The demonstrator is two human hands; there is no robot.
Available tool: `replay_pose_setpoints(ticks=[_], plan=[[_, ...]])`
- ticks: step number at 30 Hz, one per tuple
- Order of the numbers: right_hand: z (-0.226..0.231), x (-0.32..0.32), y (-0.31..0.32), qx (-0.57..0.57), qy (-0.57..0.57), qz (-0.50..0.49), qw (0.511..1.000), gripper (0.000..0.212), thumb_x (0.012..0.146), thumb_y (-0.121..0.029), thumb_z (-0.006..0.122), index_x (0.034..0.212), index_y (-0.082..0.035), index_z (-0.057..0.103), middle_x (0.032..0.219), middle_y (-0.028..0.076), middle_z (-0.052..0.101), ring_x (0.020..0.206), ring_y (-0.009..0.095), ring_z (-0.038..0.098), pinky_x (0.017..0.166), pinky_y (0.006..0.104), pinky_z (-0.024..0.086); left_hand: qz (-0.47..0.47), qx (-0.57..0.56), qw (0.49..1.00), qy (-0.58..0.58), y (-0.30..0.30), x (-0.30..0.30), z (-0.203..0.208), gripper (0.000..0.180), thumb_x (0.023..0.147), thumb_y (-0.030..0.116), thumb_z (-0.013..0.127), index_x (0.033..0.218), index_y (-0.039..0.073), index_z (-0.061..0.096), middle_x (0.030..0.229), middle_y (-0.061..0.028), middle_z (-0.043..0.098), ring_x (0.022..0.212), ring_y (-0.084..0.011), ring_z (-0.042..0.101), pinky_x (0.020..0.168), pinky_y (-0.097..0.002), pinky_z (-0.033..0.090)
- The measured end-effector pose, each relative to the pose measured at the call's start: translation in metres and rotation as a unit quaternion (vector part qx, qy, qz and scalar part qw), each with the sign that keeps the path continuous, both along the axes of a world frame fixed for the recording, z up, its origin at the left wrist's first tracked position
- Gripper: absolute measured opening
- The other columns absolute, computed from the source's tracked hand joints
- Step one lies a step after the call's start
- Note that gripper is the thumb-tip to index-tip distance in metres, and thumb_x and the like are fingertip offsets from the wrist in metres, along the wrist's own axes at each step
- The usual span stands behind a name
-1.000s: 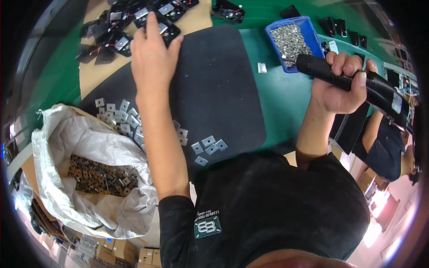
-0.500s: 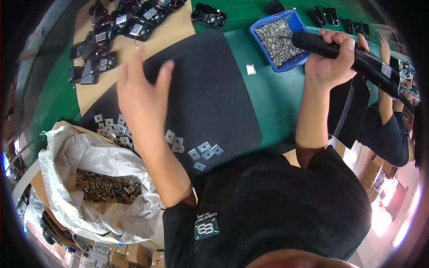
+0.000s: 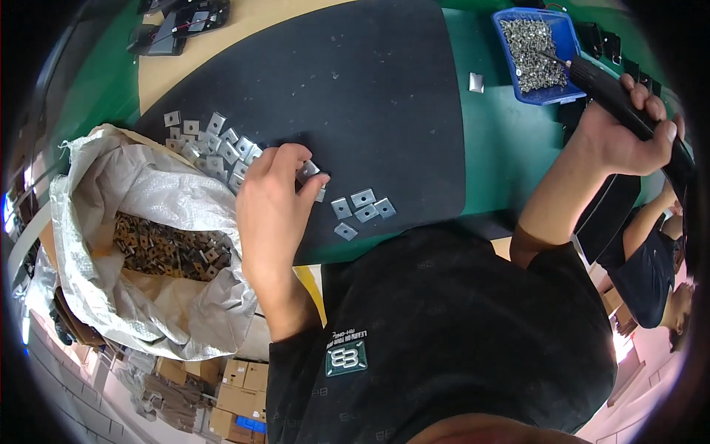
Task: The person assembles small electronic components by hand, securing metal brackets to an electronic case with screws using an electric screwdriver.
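My left hand (image 3: 275,198) is down on the black mat (image 3: 384,111), with thumb and forefinger closed about a small square metal plate (image 3: 308,170) that has a hole in it. Another plate shows partly under the thumb. Beside that hand a loose pile of the same plates (image 3: 214,144) spreads to the left, and several more plates (image 3: 363,197) lie to its right. My right hand (image 3: 625,140) grips a black electric screwdriver (image 3: 610,92). Its bit points into a blue bin (image 3: 512,74) full of small silver screws (image 3: 531,52), touching or just above them.
A white woven sack (image 3: 166,311) holding many small metal pieces stands left of the mat. Black plastic housings (image 3: 174,33) with wires sit at the far left. A small silver square (image 3: 476,82) lies on the green table. Another person (image 3: 647,244) works at the right.
My left hand has come down from above the mat onto a plate by the pile. My right hand has turned the screwdriver so its bit is at the screws. The view has shifted.
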State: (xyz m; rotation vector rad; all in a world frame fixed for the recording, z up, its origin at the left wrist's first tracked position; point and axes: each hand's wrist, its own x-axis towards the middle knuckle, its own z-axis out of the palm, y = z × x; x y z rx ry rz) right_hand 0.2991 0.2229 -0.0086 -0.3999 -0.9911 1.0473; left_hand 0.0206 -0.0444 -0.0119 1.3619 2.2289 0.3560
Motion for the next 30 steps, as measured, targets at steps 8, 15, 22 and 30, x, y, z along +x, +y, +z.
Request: replay_pose_setpoints(ticks=[8, 15, 22, 30], plan=[[0.003, 0.016, -0.015, -0.022, -0.013, 0.070, 0.997, 0.031, 0.087, -0.026, 0.053, 0.116, -0.015, 0.052, 0.078, 0.004, 0.062, 0.072, 0.022, 0.058, 0.075, 0.0470, 0.045, 0.021, 0.061, 0.998, -0.027, 0.025, 0.005, -0.009, 0.025, 0.073, 0.015, 0.082, 0.080, 0.001, 0.063, 0.072, -0.0110, 0.064, 0.062, -0.0267, 0.063, 0.057, -0.0344, 0.049], [0.005, 0.008, -0.038, 0.011, -0.039, 0.065, 0.997, 0.039, 0.090, -0.023, 0.050, 0.127, -0.012, 0.048, 0.083, 0.004, 0.054, 0.072, 0.019, 0.052, 0.076, 0.0432, 0.043, 0.107, 0.232, 0.954, -0.156, 0.106, 0.028, -0.024, 0.020, 0.082, 0.012, 0.078, 0.091, -0.001, 0.066, 0.075, -0.0121, 0.068, 0.062, -0.0143, 0.066, 0.060, -0.0262, 0.051], [0.005, 0.013, -0.046, 0.033, -0.038, 0.044, 0.998, 0.047, 0.090, -0.021, 0.052, 0.135, -0.009, 0.043, 0.084, 0.004, 0.052, 0.070, 0.018, 0.051, 0.073, 0.0404, 0.045, 0.053, 0.258, 0.958, -0.110, 0.183, 0.021, -0.016, 0.019, 0.084, 0.014, 0.074, 0.092, -0.002, 0.067, 0.076, -0.0117, 0.071, 0.067, -0.0147, 0.069, 0.065, -0.0265, 0.053], [0.003, 0.015, -0.045, 0.026, -0.038, 0.057, 0.997, 0.050, 0.092, -0.019, 0.057, 0.137, -0.009, 0.039, 0.087, 0.004, 0.055, 0.070, 0.017, 0.053, 0.073, 0.0380, 0.047, 0.030, 0.304, 0.952, 0.019, 0.212, 0.014, -0.028, 0.018, 0.079, 0.017, 0.078, 0.083, 0.002, 0.070, 0.085, -0.0106, 0.070, 0.078, -0.0195, 0.067, 0.068, -0.0331, 0.051]])
